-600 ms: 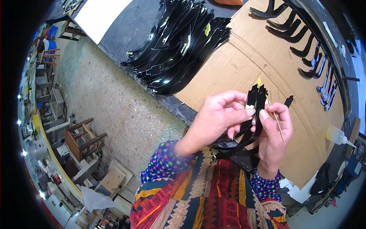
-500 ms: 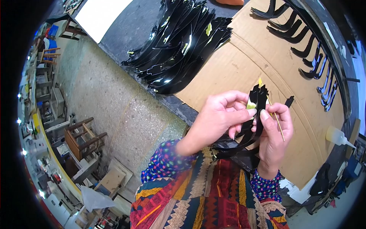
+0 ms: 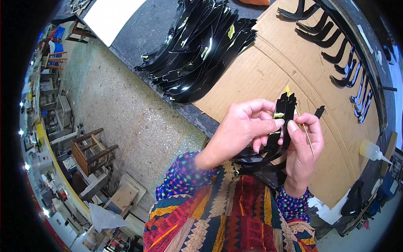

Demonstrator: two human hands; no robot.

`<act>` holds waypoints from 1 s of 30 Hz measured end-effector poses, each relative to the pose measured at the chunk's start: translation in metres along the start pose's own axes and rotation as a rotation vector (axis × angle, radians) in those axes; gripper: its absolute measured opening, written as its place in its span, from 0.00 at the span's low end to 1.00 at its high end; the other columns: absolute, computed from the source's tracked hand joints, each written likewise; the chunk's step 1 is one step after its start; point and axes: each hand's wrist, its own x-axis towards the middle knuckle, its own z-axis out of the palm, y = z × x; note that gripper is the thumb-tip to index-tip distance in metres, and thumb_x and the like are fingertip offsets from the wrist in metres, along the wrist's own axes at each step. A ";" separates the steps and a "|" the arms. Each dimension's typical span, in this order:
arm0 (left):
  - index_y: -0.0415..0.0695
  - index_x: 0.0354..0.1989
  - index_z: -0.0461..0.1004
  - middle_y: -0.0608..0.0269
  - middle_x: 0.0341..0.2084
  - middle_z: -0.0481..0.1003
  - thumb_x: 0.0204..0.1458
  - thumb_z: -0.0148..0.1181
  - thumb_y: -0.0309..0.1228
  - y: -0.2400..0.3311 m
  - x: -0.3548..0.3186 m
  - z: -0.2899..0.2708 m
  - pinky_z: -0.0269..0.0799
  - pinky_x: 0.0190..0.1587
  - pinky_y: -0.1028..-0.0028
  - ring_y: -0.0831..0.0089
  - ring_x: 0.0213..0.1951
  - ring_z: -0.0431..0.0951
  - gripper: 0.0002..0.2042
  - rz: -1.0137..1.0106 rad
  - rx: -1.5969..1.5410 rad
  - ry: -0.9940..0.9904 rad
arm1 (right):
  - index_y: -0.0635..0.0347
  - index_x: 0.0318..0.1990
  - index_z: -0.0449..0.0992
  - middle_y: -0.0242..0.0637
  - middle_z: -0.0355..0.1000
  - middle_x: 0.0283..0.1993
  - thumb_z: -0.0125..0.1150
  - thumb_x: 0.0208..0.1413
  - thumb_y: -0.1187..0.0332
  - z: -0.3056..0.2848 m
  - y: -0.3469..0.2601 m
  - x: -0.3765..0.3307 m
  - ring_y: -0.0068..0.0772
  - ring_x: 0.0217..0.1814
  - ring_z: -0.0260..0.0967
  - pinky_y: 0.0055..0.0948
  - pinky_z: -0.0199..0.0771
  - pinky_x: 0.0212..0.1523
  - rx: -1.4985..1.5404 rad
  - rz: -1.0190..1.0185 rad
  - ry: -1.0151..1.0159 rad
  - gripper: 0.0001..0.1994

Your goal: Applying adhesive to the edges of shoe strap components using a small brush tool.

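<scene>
In front of my body I hold glossy black curved strips (image 3: 289,108) with notched ends up and a yellow tip between them. My left hand (image 3: 243,129) pinches the left strip between thumb and fingers, beside a pale yellow-green patch. My right hand (image 3: 305,140) pinches the right strip with its thumb, and a thin tan stick (image 3: 310,142) lies across its fingers. The strips' lower parts curve left below my hands. Another dark notched end (image 3: 319,111) shows just beyond my right fingers.
A large pile of black strips (image 3: 201,59) lies at the far left of the cardboard (image 3: 268,71). Several curved black pieces (image 3: 329,35) line its right edge. A nozzle bottle (image 3: 371,150) lies at the right. A white sheet (image 3: 113,19) and wooden stool (image 3: 93,151) are left.
My hands keep nearly the same place and grip. The pale patch on the left strip beside my left thumb looks smaller, and a thin yellowish line shows below it.
</scene>
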 end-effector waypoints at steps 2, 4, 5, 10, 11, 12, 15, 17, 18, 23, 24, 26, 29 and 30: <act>0.34 0.46 0.74 0.64 0.24 0.77 0.55 0.62 0.27 0.000 0.000 -0.001 0.64 0.19 0.87 0.86 0.17 0.69 0.13 0.001 0.010 0.000 | 0.63 0.44 0.68 0.36 0.70 0.44 0.57 0.58 0.78 0.000 0.000 0.000 0.20 0.34 0.70 0.19 0.72 0.30 -0.001 0.002 0.005 0.08; 0.35 0.46 0.74 0.64 0.24 0.77 0.55 0.62 0.27 -0.001 0.001 -0.002 0.64 0.19 0.87 0.86 0.17 0.70 0.13 -0.008 -0.010 -0.010 | 0.63 0.44 0.68 0.36 0.70 0.43 0.57 0.57 0.78 0.000 0.001 0.001 0.20 0.34 0.70 0.19 0.72 0.30 -0.017 -0.005 -0.001 0.08; 0.35 0.46 0.74 0.64 0.24 0.77 0.55 0.62 0.27 -0.001 0.001 -0.002 0.64 0.19 0.87 0.86 0.17 0.70 0.13 -0.009 -0.009 -0.010 | 0.63 0.44 0.68 0.36 0.70 0.43 0.57 0.57 0.78 0.000 0.001 0.001 0.20 0.34 0.70 0.19 0.72 0.30 -0.016 -0.005 -0.001 0.08; 0.35 0.47 0.74 0.64 0.25 0.78 0.55 0.61 0.27 -0.003 0.003 -0.001 0.64 0.19 0.87 0.86 0.17 0.70 0.13 -0.009 -0.018 -0.005 | 0.63 0.44 0.68 0.36 0.70 0.42 0.57 0.57 0.78 0.001 0.000 0.001 0.20 0.34 0.70 0.19 0.72 0.30 -0.016 -0.015 0.007 0.08; 0.35 0.47 0.74 0.64 0.25 0.78 0.55 0.61 0.27 -0.003 0.003 -0.001 0.64 0.19 0.87 0.86 0.17 0.70 0.13 -0.010 -0.017 -0.007 | 0.63 0.44 0.68 0.36 0.70 0.42 0.57 0.57 0.78 0.000 0.001 0.001 0.20 0.34 0.70 0.19 0.72 0.30 -0.017 -0.015 0.009 0.08; 0.35 0.46 0.74 0.64 0.25 0.78 0.55 0.61 0.27 -0.003 0.003 -0.001 0.64 0.19 0.87 0.86 0.17 0.70 0.13 -0.006 -0.014 -0.006 | 0.63 0.44 0.68 0.36 0.70 0.42 0.57 0.57 0.78 -0.001 0.001 0.002 0.20 0.34 0.70 0.19 0.72 0.30 -0.022 -0.014 0.014 0.08; 0.35 0.45 0.74 0.63 0.25 0.78 0.55 0.61 0.27 -0.003 0.003 -0.001 0.64 0.19 0.86 0.87 0.17 0.70 0.12 0.005 -0.010 -0.004 | 0.63 0.44 0.68 0.35 0.69 0.41 0.56 0.57 0.78 -0.002 0.003 0.002 0.20 0.33 0.70 0.19 0.72 0.30 -0.027 -0.018 0.021 0.08; 0.35 0.45 0.74 0.63 0.25 0.78 0.55 0.61 0.27 -0.004 0.004 -0.002 0.64 0.18 0.86 0.87 0.17 0.70 0.11 0.010 -0.010 -0.008 | 0.63 0.44 0.67 0.35 0.69 0.41 0.56 0.58 0.78 -0.004 0.006 0.003 0.21 0.33 0.70 0.20 0.72 0.30 -0.030 -0.025 0.027 0.08; 0.35 0.45 0.74 0.63 0.25 0.78 0.56 0.60 0.27 -0.004 0.005 -0.002 0.64 0.18 0.86 0.87 0.17 0.70 0.11 0.012 -0.017 -0.008 | 0.63 0.44 0.67 0.36 0.69 0.41 0.56 0.58 0.78 -0.006 0.007 0.004 0.21 0.33 0.70 0.20 0.72 0.30 -0.053 -0.030 0.039 0.08; 0.36 0.45 0.74 0.63 0.25 0.78 0.56 0.60 0.27 -0.006 0.006 -0.003 0.64 0.18 0.86 0.87 0.17 0.70 0.10 0.009 -0.016 -0.001 | 0.62 0.44 0.67 0.37 0.70 0.41 0.56 0.58 0.77 -0.003 0.004 0.003 0.22 0.32 0.70 0.20 0.72 0.30 -0.030 -0.020 0.029 0.08; 0.36 0.45 0.74 0.62 0.26 0.78 0.56 0.60 0.27 -0.007 0.006 -0.003 0.64 0.18 0.86 0.87 0.17 0.70 0.11 0.011 -0.015 -0.001 | 0.63 0.44 0.67 0.37 0.70 0.41 0.56 0.58 0.77 -0.002 0.004 0.004 0.22 0.32 0.70 0.20 0.72 0.30 -0.029 -0.019 0.033 0.08; 0.36 0.45 0.74 0.62 0.26 0.79 0.56 0.60 0.27 -0.006 0.005 -0.003 0.64 0.18 0.86 0.87 0.17 0.70 0.11 0.012 -0.014 0.001 | 0.63 0.43 0.67 0.37 0.70 0.41 0.56 0.58 0.77 -0.002 0.004 0.004 0.22 0.31 0.70 0.20 0.72 0.30 -0.028 -0.018 0.035 0.08; 0.36 0.45 0.74 0.61 0.26 0.79 0.56 0.60 0.27 -0.006 0.006 -0.003 0.64 0.18 0.86 0.87 0.17 0.70 0.11 0.010 -0.001 -0.008 | 0.63 0.43 0.67 0.37 0.70 0.41 0.56 0.58 0.77 -0.005 0.006 0.004 0.22 0.31 0.70 0.21 0.72 0.30 -0.029 -0.031 0.034 0.08; 0.36 0.45 0.74 0.61 0.26 0.79 0.56 0.60 0.27 -0.005 0.007 -0.003 0.64 0.18 0.86 0.87 0.17 0.70 0.11 0.008 0.000 -0.013 | 0.63 0.43 0.67 0.37 0.70 0.41 0.56 0.58 0.77 -0.006 0.006 0.004 0.22 0.31 0.70 0.21 0.72 0.30 -0.032 -0.032 0.035 0.08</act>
